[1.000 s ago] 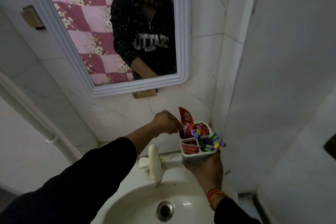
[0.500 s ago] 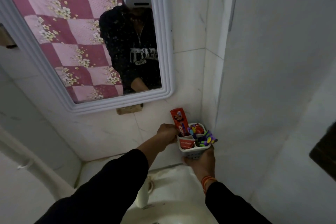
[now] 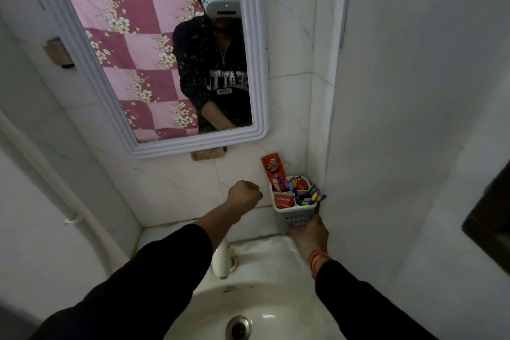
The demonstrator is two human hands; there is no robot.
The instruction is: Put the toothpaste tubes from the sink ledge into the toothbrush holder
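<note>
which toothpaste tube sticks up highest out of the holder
The tall red tube in the holder's back-left compartment. It rises well above the rim, while the short red tube in front barely clears it.

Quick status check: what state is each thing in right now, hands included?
Left hand: closed fist, empty, clear of the holder.
Right hand: gripping the holder's base.
Holder: upright, in the corner.
Tall red tube: standing in the holder.
Short red tube: in the front compartment.
Toothbrushes: in the holder.
</note>
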